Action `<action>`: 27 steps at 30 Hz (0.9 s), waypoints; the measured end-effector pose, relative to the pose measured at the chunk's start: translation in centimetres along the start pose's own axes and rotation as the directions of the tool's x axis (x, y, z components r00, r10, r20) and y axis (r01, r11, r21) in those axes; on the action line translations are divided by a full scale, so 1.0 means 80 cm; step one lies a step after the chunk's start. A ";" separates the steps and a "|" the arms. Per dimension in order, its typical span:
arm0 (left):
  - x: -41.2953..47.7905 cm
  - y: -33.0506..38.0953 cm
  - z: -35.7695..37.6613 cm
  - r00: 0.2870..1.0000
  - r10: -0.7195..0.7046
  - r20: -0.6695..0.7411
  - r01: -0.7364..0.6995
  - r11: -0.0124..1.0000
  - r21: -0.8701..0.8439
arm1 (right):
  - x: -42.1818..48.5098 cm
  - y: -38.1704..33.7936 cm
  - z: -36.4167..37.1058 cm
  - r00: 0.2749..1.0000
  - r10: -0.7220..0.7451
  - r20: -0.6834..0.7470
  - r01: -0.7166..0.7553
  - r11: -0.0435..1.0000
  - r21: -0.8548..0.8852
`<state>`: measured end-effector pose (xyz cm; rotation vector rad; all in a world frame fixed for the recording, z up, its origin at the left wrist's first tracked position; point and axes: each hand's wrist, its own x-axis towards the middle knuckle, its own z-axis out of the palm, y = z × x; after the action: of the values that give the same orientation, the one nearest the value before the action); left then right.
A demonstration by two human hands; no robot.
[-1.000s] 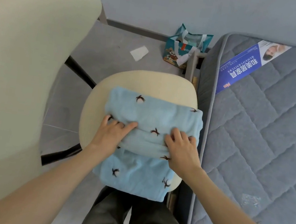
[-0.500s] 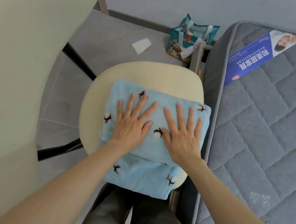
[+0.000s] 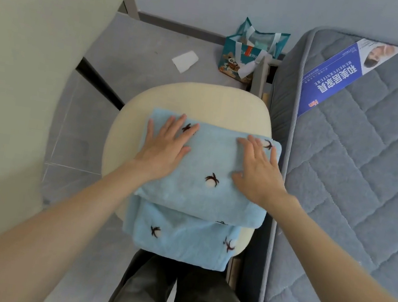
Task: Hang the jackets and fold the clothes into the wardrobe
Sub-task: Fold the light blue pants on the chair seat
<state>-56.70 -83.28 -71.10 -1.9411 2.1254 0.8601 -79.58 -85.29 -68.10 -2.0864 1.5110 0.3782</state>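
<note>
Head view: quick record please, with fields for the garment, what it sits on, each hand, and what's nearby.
garment: light blue garment, folded, top layer over a lower one that overhangs the near edge of the seat
support: cream chair seat
left: left hand palm down, flat on the left side of the fold
right: right hand palm down, flat on the right side of the fold
nearby: grey mattress right of the chair; teal bag and white paper scrap on the floor beyond
</note>
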 end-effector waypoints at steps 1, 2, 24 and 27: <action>0.015 0.000 -0.012 0.997 -0.006 0.083 0.003 0.999 0.039 | 0.011 -0.002 -0.009 0.998 0.002 0.058 -0.001 1.000 -0.007; 0.029 0.001 -0.024 0.986 -0.015 0.167 -0.001 0.995 0.095 | 0.022 -0.003 -0.016 0.993 0.014 0.115 -0.011 0.999 -0.031; 0.027 0.030 -0.091 0.835 0.150 -0.530 0.011 0.958 0.288 | 0.037 -0.020 -0.093 0.876 -0.149 -0.458 -0.055 0.914 -0.402; 0.015 0.038 -0.081 0.769 0.158 -0.619 0.030 0.959 0.282 | 0.019 -0.016 -0.087 0.809 -0.181 -0.559 -0.069 0.915 -0.397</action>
<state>-58.04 -87.47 -65.36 -2.2171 2.4816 -0.1602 -78.45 -90.16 -62.88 -2.7515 1.8189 -0.0055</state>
